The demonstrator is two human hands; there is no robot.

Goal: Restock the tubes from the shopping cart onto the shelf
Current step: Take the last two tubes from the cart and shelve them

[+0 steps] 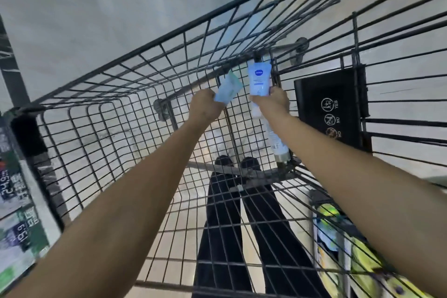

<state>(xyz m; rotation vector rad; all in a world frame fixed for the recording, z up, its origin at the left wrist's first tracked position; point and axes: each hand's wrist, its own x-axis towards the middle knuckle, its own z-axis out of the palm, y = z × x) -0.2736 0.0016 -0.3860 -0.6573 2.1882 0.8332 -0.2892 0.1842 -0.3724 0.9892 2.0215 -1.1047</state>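
Both forearms reach down into the cart [135, 75]. The left hand [205, 104] grips a pale tube [228, 91]; the right hand [278, 101] grips a blue tube [258, 77], both low inside it. Either could snag the wire when lifted. Fingers are mostly hidden; a white tube [275, 135] lies beneath the right wrist.

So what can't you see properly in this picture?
Head view:
- Left hand: fingers hidden behind its own back and the pale tube.
- White tube: print blurred, partly behind the right hand.
- Shelf labels: blurred, cut off by the left edge.
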